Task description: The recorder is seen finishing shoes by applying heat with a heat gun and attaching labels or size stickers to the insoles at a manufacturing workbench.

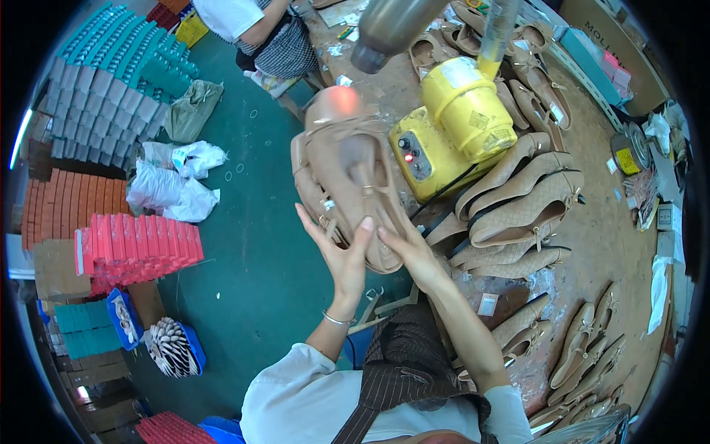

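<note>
A pair of beige flat shoes (336, 159), slightly blurred, is held up in front of me with the toes pointing away. My left hand (342, 255) grips them at the heel end from the left, thumb on top and a finger stretched along the side. From the right, my right hand (410, 251) closes on the same heel end. A reddish glow lies on the far toe. Just beyond it hangs the grey metal nozzle (399, 33) of a yellow hot-air blower (436, 140), whose red light is lit.
Many beige flats (525, 200) are stacked on the worktable (592, 274) to my right. Another person (259, 29) sits at the far side. Stacked teal and grey boxes (111, 81), red boxes (140, 248) and white bags (174, 189) stand on the green floor at left.
</note>
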### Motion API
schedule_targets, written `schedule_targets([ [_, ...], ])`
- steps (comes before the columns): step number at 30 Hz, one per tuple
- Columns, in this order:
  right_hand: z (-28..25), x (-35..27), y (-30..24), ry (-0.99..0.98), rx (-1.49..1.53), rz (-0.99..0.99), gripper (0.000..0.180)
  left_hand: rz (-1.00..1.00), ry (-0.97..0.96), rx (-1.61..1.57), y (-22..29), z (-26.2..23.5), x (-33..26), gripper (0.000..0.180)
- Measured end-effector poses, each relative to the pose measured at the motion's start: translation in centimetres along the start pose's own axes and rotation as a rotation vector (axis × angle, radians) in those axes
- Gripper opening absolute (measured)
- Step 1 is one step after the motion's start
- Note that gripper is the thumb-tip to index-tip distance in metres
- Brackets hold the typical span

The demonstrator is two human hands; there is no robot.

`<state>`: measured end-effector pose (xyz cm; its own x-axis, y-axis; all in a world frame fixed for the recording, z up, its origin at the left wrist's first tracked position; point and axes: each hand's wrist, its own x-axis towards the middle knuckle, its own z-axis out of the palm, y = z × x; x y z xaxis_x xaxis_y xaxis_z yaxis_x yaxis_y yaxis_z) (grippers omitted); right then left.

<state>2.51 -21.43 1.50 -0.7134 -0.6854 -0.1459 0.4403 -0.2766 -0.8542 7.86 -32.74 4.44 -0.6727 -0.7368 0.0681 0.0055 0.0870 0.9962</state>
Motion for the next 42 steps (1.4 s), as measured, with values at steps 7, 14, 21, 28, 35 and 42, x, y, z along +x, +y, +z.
schedule_targets([
  [7,-0.5,4.0,0.4,0.136,0.842,0.524,0.048,0.182,-0.105,-0.060,0.7,-1.0,-2.1,0.111],
  [14,-1.5,9.0,-0.1,-0.228,0.988,0.334,0.057,0.249,-0.150,-0.271,0.3,1.2,1.9,0.095],
  [21,-0.1,10.7,-3.3,-0.107,1.053,0.324,0.055,0.342,-0.123,-0.258,0.8,2.8,4.2,0.087],
  [28,1.2,11.2,-2.4,-0.282,1.101,0.383,0.052,0.401,0.051,-0.244,1.1,1.6,3.6,0.083],
  [35,2.6,7.0,-2.8,0.002,0.522,0.368,0.052,0.201,0.012,-0.355,0.2,-2.1,1.0,0.093],
  [42,2.7,-6.2,-2.5,0.228,-0.878,-0.009,0.079,-0.363,-0.301,-0.532,-2.4,-3.4,-6.9,0.066],
])
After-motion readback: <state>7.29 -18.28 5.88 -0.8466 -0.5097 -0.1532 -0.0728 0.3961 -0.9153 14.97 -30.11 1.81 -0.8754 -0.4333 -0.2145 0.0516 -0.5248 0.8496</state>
